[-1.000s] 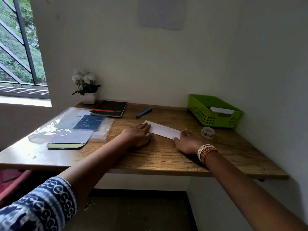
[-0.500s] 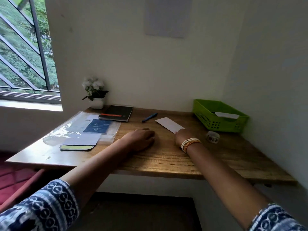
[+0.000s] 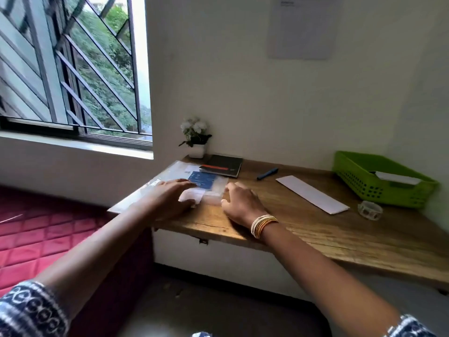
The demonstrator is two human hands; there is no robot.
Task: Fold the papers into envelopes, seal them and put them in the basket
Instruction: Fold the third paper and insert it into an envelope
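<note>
A folded white paper lies flat on the wooden table, right of both hands and touched by neither. The green basket stands at the table's right end with one white envelope inside. A clear plastic pack of papers with a blue label lies at the table's left end. My left hand rests on that pack with fingers spread, a white sheet edge showing by the thumb. My right hand touches the pack's right edge; its fingertips are blurred.
A tape roll sits in front of the basket. A blue pen, a black notebook and a small flower pot stand near the back wall. A red quilted mattress lies left of the table.
Both hands have left the folded paper and moved left onto the plastic pack. The view has swung left; the folded paper stays where it lay.
</note>
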